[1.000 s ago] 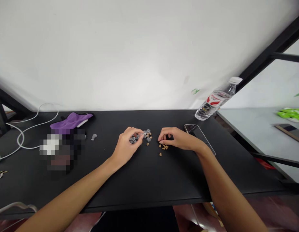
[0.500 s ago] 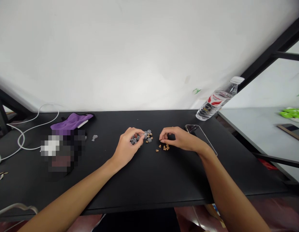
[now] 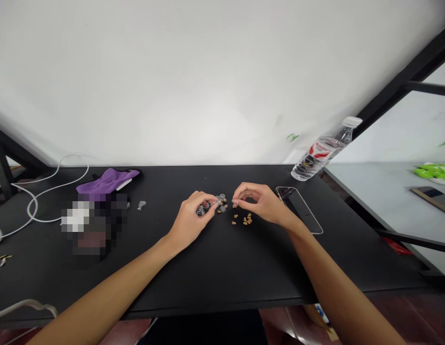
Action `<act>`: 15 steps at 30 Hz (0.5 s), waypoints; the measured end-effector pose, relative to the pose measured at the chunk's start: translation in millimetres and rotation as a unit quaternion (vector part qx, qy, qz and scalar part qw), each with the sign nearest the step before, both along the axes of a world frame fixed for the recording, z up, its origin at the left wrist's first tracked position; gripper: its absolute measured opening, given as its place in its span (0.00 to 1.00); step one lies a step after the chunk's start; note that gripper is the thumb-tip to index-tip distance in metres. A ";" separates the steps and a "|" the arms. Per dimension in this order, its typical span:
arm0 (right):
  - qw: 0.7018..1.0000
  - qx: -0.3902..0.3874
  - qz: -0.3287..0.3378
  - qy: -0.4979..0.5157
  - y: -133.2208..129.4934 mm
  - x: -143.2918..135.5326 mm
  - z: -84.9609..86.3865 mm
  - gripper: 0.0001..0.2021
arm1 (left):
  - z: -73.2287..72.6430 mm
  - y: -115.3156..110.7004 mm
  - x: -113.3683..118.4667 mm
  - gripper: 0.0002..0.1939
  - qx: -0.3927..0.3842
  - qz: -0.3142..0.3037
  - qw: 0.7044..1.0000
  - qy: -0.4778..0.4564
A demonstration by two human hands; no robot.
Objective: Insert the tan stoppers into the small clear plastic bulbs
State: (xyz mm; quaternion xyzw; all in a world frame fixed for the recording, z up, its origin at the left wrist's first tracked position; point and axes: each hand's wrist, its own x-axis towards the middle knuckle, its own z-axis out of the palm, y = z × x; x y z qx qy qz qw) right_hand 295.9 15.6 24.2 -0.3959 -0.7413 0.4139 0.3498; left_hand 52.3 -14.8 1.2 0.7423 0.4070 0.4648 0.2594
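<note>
Tan bits [image 3: 249, 221] lie loose on the bench [image 3: 208, 278] below the right hand [image 3: 264, 203], whose grip seems to pinch another; the left hand [image 3: 189, 216] pinches a clear piece [image 3: 216, 202] beside more clear pieces [image 3: 223, 209]. Squeezed off-centre, either tiny item could shoot free; a dipping wrist could scatter the loose bits.

Diffuse glare on the wall [image 3: 211, 91]

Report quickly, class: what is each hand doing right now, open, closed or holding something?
Left hand: closed in a pinch, holding a small clear piece.
Right hand: closed in a pinch, apparently on a small tan piece.
</note>
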 end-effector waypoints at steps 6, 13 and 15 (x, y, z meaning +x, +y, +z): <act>0.994 -0.027 0.030 0.097 -2.8 -10.0 -4.3 0.11 | -3.4 0.4 0.0 0.06 -0.011 -0.003 1.000 -0.009; 0.995 0.018 0.013 0.096 -3.7 -20.2 -7.1 0.10 | -4.5 1.9 -1.0 0.06 -0.031 -0.005 0.999 -0.025; 0.994 0.015 0.014 0.108 -3.7 -20.2 -7.2 0.10 | -3.5 1.8 -1.1 0.06 -0.043 -0.008 0.999 -0.029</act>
